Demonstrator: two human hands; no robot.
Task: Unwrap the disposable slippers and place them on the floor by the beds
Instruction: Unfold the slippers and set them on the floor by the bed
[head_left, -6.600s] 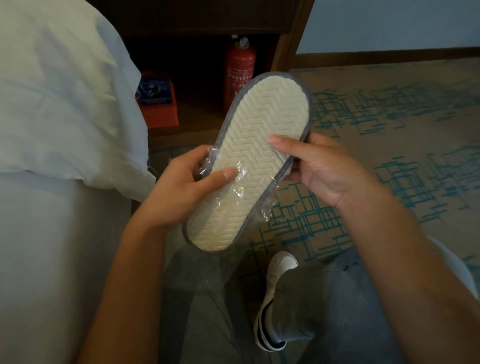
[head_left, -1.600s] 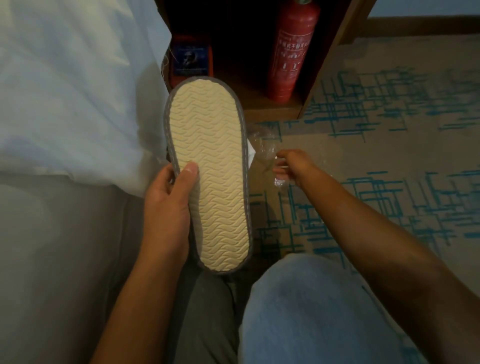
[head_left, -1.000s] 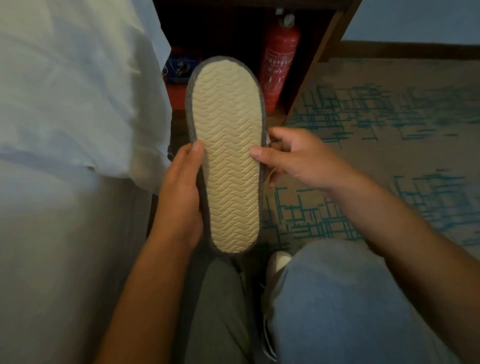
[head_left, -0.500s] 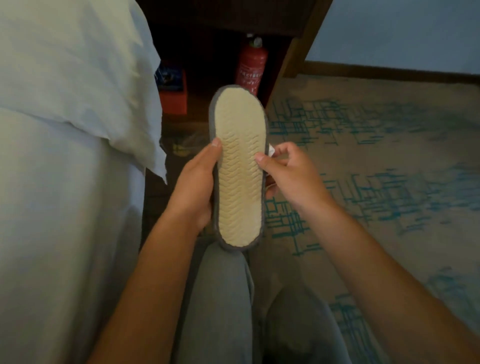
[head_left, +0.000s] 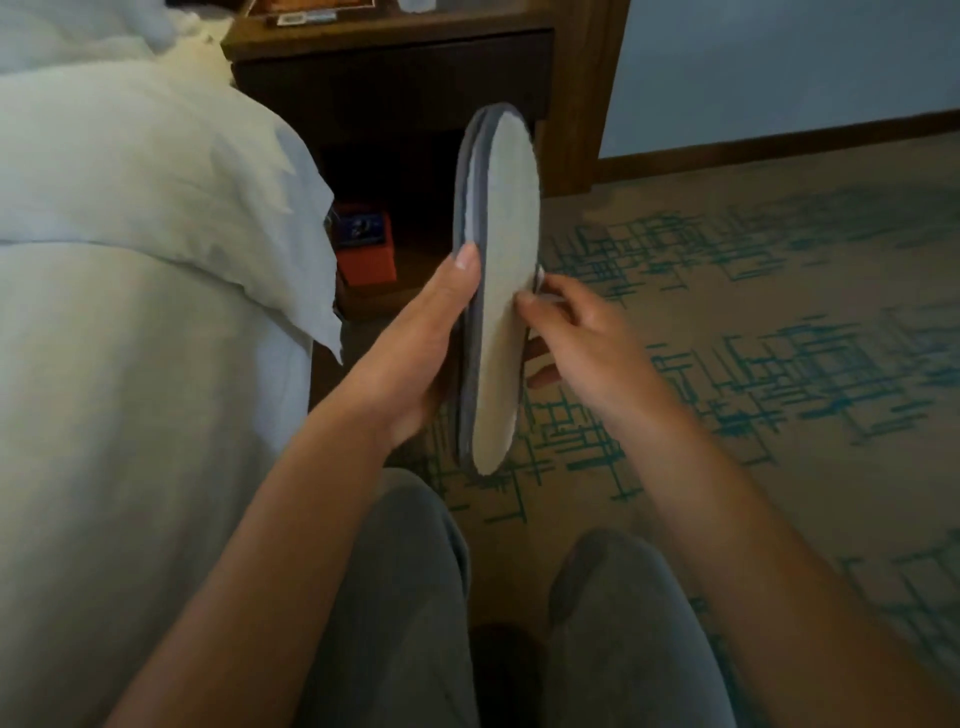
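Note:
A flat pair of grey-edged disposable slippers (head_left: 501, 291), pressed sole to sole, stands nearly on edge in front of me, with one pale sole facing right. No plastic wrap shows on them. My left hand (head_left: 421, 358) holds the pair from the left, thumb on the near edge. My right hand (head_left: 566, 332) pinches the right edge of the slippers with thumb and fingers, where a small white tab sticks out. The far side of the pair is hidden.
A bed with white duvet (head_left: 130, 312) fills the left. A dark wooden nightstand (head_left: 395, 73) stands ahead, with an orange box (head_left: 363, 249) in its lower shelf. Patterned beige and teal carpet (head_left: 753, 338) spreads to the right. My grey-trousered knees (head_left: 410, 597) are below.
The plastic wrap came off the slippers and is gone from view. The pair has turned from sole-up to nearly edge-on, and the view has lifted toward the nightstand top.

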